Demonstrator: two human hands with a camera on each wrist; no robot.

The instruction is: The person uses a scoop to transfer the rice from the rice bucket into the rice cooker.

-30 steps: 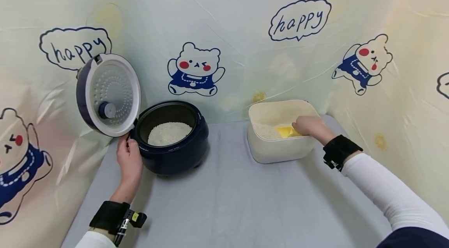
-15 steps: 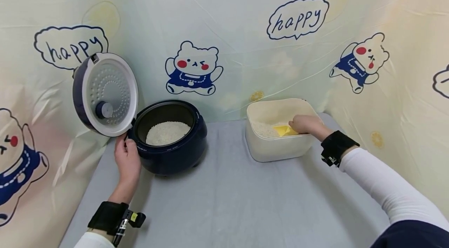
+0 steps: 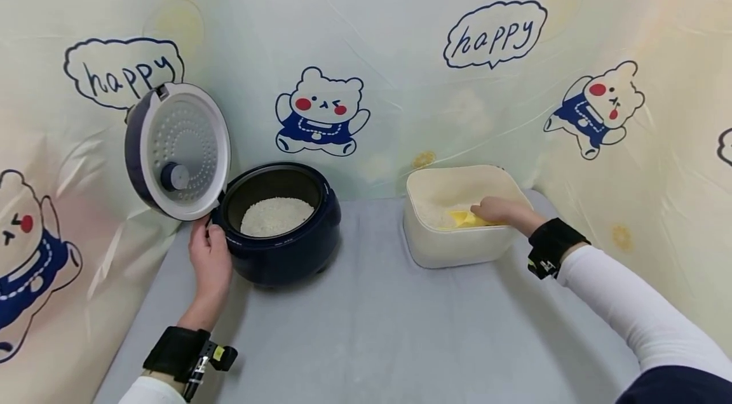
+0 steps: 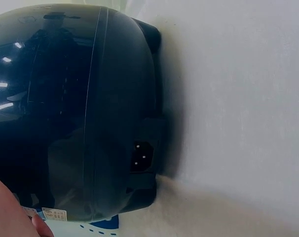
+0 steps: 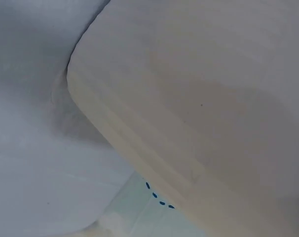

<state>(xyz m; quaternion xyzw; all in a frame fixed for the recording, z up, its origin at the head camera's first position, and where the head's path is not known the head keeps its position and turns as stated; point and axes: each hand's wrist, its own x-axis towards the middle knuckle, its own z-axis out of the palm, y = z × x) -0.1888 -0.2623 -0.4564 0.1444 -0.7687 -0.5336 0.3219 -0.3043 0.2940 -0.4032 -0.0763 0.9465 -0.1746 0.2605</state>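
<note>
A dark blue rice cooker (image 3: 286, 261) stands at the left with its lid (image 3: 191, 150) raised. White rice (image 3: 277, 216) lies in its pot. My left hand (image 3: 210, 261) holds the cooker by its hinge side under the lid; the fingertips are partly hidden behind it. In the left wrist view, the cooker's side (image 4: 60, 98) with a power socket fills the left half. At the right, my right hand (image 3: 503, 210) grips a yellow scoop (image 3: 466, 219) inside a cream rice bin (image 3: 457, 248), its blade at the rice (image 3: 436, 216) there.
A grey cloth (image 3: 366, 328) covers the table. A curtain (image 3: 394, 93) printed with bears and "happy" bubbles rises behind and at both sides. The bin's outer wall (image 5: 189, 98) fills most of the right wrist view.
My right hand, with the scoop, shifts slightly and sinks lower into the bin. The left hand stays at the cooker's hinge. The head view sways a little.
</note>
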